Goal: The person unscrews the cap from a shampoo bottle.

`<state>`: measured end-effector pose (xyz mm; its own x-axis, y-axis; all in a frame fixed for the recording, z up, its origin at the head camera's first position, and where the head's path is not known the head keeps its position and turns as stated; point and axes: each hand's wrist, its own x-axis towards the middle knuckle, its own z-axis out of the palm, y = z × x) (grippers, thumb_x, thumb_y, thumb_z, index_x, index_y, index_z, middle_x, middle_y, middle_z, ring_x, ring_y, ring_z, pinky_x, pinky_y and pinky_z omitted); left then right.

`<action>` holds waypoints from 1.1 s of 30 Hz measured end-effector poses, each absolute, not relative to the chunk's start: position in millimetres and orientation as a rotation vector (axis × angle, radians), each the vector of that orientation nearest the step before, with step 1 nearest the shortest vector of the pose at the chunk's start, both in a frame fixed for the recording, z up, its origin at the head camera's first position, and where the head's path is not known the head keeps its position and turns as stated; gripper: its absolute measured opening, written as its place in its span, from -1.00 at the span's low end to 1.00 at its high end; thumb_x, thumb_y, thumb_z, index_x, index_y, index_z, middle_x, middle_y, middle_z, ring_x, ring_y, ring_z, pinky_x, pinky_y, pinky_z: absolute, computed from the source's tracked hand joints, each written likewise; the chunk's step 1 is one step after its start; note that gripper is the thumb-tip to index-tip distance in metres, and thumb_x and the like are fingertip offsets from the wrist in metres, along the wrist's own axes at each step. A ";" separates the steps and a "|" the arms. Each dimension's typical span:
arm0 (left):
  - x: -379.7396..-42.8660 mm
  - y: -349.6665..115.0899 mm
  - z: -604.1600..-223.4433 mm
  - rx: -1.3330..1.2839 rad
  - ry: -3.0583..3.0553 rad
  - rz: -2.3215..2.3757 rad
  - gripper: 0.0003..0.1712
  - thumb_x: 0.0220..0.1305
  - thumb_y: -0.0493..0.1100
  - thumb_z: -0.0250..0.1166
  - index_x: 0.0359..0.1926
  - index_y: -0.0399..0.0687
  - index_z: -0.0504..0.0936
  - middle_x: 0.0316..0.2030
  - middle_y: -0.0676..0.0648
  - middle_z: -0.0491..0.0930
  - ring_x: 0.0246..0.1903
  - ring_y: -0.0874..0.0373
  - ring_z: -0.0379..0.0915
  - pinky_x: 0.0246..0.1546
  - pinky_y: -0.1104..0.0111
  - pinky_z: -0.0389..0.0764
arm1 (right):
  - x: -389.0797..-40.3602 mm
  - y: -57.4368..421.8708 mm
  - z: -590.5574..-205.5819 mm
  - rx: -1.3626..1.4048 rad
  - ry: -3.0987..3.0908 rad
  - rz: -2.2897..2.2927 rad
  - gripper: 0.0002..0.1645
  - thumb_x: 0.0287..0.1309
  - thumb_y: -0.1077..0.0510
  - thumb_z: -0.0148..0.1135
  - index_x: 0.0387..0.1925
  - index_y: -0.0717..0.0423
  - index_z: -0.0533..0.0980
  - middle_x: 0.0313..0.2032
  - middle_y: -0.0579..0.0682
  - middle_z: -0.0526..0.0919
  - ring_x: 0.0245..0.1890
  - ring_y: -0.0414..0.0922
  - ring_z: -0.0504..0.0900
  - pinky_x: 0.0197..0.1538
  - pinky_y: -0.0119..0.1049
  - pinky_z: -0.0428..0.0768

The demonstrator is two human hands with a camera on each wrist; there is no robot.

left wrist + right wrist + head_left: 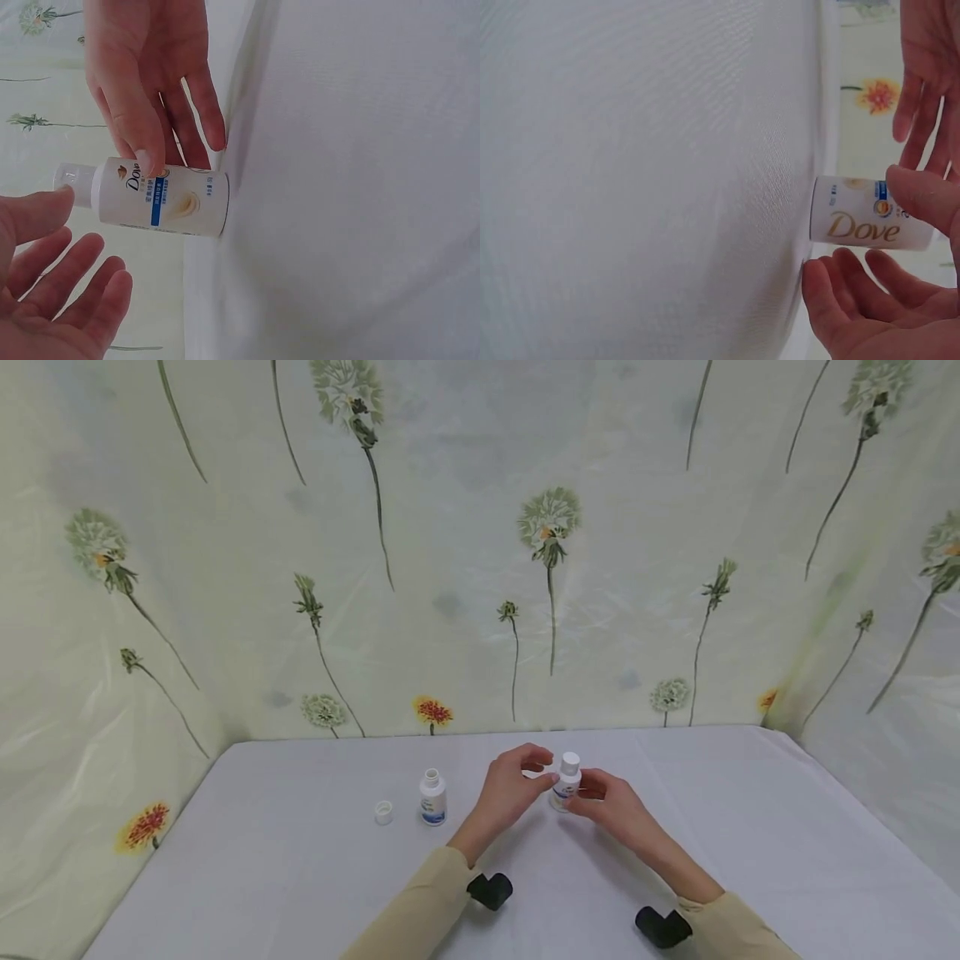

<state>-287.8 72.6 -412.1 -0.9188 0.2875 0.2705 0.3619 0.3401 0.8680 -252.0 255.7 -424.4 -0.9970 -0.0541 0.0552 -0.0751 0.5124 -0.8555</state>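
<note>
Head view: a small white plastic bottle with a blue-marked label [432,803] stands uncapped, its round white cap [384,812] beside it.
The white plastic Dove bottle [169,202], upright on the white-clothed counter [262,860], remains capped; the right hand [617,806] curls its fingers around it; the left hand [513,787] spreads loosely, thumb at the lid [84,180], contact uncertain.

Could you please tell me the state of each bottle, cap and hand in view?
Capped bottle: upright, white cap on
Open bottle: upright, uncapped
Loose cap: off, resting on the table, hollow side apparently up
Left hand: fingers parted, thumb by the white cap
Right hand: thumb at the capped bottle's body, firm grip unclear
</note>
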 end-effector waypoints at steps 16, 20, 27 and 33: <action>-296.6 84.5 -405.7 -0.688 -2.473 -1.731 -0.72 0.23 -0.16 0.41 -0.02 0.03 0.68 -0.14 0.15 0.66 -0.02 0.12 0.57 -0.07 0.39 0.56 | -255.4 251.7 -424.7 0.151 -2.701 1.562 -0.40 0.20 0.14 0.37 0.22 0.25 0.43 0.11 0.19 0.58 0.11 0.14 0.54 0.06 -0.04 0.58; -298.5 85.0 -405.8 -0.730 -2.484 -1.746 -0.73 0.24 -0.17 0.40 -0.02 0.00 0.69 -0.19 0.16 0.68 -0.11 0.20 0.58 -0.08 0.36 0.54 | -258.5 251.4 -427.9 0.167 -2.695 1.517 -0.45 0.17 0.17 0.39 0.17 0.25 0.47 0.07 0.17 0.62 0.08 0.13 0.57 0.03 -0.07 0.60; -300.0 85.4 -408.5 -0.733 -2.467 -1.749 -0.70 0.23 -0.17 0.41 0.00 -0.07 0.68 -0.21 0.16 0.67 -0.12 0.19 0.57 -0.09 0.35 0.53 | -261.3 251.7 -430.5 0.182 -2.685 1.459 -0.47 0.12 0.19 0.43 0.12 0.26 0.52 0.00 0.16 0.66 0.01 0.09 0.62 0.02 -0.08 0.60; -301.3 87.5 -410.2 -0.742 -2.446 -1.758 -0.76 0.20 -0.22 0.43 -0.08 -0.03 0.70 -0.28 0.16 0.66 -0.16 0.20 0.57 -0.12 0.42 0.54 | -259.1 252.9 -429.3 0.165 -2.710 1.457 -0.52 0.12 0.19 0.42 0.07 0.24 0.54 -0.05 0.12 0.67 -0.04 0.04 0.60 -0.03 -0.16 0.60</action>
